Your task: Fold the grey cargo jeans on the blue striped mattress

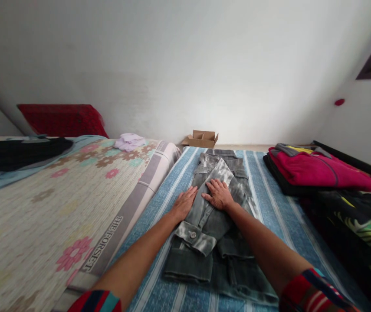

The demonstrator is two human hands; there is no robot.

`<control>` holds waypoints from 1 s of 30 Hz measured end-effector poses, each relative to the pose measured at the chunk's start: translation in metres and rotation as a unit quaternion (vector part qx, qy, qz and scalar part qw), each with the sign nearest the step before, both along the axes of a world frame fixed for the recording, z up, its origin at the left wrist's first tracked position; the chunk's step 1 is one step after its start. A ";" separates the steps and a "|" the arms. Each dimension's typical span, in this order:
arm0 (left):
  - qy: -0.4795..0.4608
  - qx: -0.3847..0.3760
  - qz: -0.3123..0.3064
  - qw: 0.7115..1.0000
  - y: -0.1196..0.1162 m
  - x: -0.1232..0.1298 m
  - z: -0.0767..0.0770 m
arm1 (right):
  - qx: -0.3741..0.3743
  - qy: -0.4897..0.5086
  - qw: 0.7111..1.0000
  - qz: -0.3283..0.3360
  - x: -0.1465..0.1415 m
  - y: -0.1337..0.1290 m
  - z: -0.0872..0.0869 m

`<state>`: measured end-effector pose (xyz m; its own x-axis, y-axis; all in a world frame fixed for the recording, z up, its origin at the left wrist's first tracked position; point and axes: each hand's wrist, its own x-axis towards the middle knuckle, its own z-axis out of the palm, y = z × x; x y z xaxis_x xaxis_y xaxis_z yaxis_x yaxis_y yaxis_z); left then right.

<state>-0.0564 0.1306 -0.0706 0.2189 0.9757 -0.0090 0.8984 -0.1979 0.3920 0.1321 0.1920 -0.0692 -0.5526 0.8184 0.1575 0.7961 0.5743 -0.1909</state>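
A grey, faded denim jacket (pixel 188 264) lies partly folded on a blue striped cloth (pixel 159 208). One of its sleeves (pixel 201 216) is laid slantwise across the body, its buttoned cuff (pixel 195 237) towards me. Along the left edge of this sleeve rests my left hand (pixel 185 203), fingers stretched out and pointing away from me. My right hand (pixel 218 193) presses on top of the sleeve farther up, with fingers spread. Neither hand grips the fabric.
A pink folded garment (pixel 322 167) tops a pile on the right, with dark clothes (pixel 351 225) nearer me. Left is a flowered mattress (pixel 84 208) bearing a lilac cloth (pixel 129 141) and black clothing (pixel 19 154). By the wall sits a cardboard box (pixel 203 138).
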 end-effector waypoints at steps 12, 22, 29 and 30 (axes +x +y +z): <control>-0.070 -0.031 -0.007 0.997 -0.044 -0.002 0.016 | -0.020 -0.014 1.000 0.019 0.006 -0.024 0.015; -0.109 -0.005 0.003 0.994 -0.046 0.000 0.011 | -0.056 0.004 0.998 0.041 0.025 -0.065 0.013; -0.142 -0.056 -0.011 0.988 -0.052 -0.019 0.026 | -0.047 0.021 0.995 0.090 0.064 -0.088 0.037; -0.142 -0.058 -0.007 0.988 -0.052 -0.019 0.027 | -0.050 0.014 0.993 0.102 0.071 -0.091 0.039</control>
<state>-0.0750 0.0782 -0.0435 0.2423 0.9686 -0.0559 0.7459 -0.1491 0.6491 0.2032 0.1006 -0.0305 -0.7058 0.7014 0.0990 0.6582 0.7010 -0.2746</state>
